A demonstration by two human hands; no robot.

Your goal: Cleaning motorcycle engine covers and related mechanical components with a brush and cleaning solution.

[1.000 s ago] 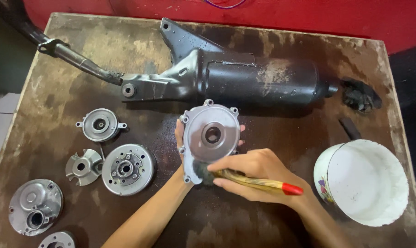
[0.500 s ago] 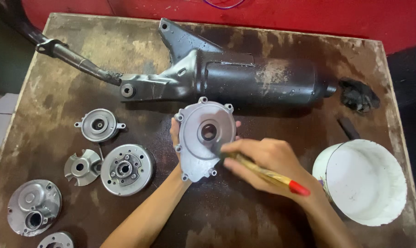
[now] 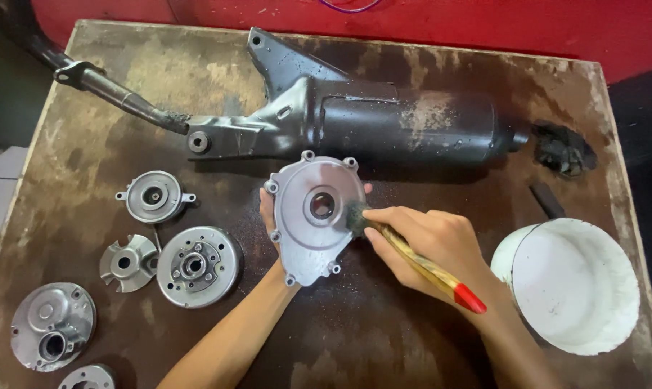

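My left hand (image 3: 268, 216) holds a grey metal engine cover (image 3: 313, 216) upright from behind, over the middle of the brown table (image 3: 383, 338). The cover has a round hole in its centre and bolt lugs around its rim. My right hand (image 3: 430, 245) grips a paintbrush (image 3: 419, 263) with a yellow handle and a red end. The brush's dark bristles touch the cover just right of the centre hole.
A long black exhaust pipe (image 3: 369, 122) lies across the back of the table. Several round metal engine parts (image 3: 192, 265) sit at the left. A white bucket (image 3: 567, 284) stands at the right, with a dark rag (image 3: 563, 148) behind it.
The brush has moved up from the cover's lower edge to beside the centre hole. The cover has stayed in my left hand.
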